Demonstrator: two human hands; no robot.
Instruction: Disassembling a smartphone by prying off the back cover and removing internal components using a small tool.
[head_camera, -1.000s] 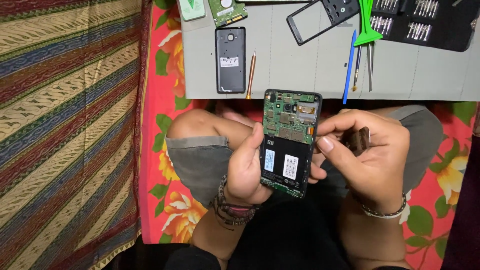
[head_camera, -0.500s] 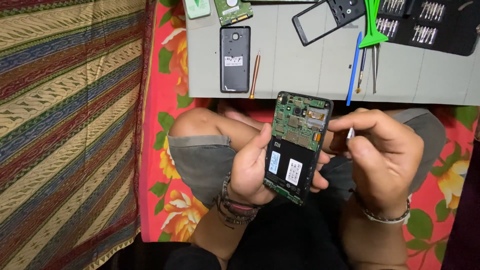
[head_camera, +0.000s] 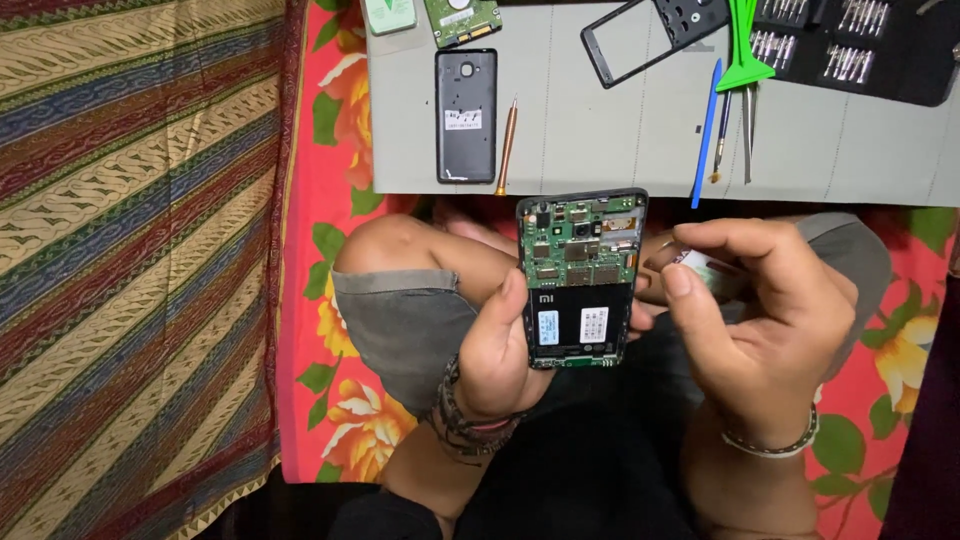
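Opened phone (head_camera: 580, 280), its back removed so the green circuit board and black battery show, sits upright in the middle of the frame, above the person's lap. Left hand (head_camera: 497, 345) grips it from the left edge, thumb along the side and the other fingers wrapped behind; a beaded bracelet (head_camera: 468, 425) circles that wrist. Right hand (head_camera: 760, 315), just right of the phone, is curled with thumb and forefinger pinched on a small pale part (head_camera: 703, 268); what that part is cannot be told. A thin bangle (head_camera: 770, 443) rings the right wrist.

Beneath the hands are bent knees in grey shorts (head_camera: 405, 325), resting on a red floral cloth (head_camera: 325, 240). A striped woven fabric (head_camera: 130, 250) fills the left side of the frame.

Farther up lies a grey work mat (head_camera: 600, 140). On it, upper centre, a black back cover (head_camera: 466, 115) lies flat with a copper-coloured screwdriver (head_camera: 507, 145) just beside it. A black phone frame (head_camera: 640, 40) is further right, then a blue pry tool (head_camera: 706, 135), a green pry tool (head_camera: 742, 45), tweezers (head_camera: 747, 130) and a black case of screwdriver bits (head_camera: 850, 45) at the upper right. A green circuit board (head_camera: 462, 18) sits at the top edge.
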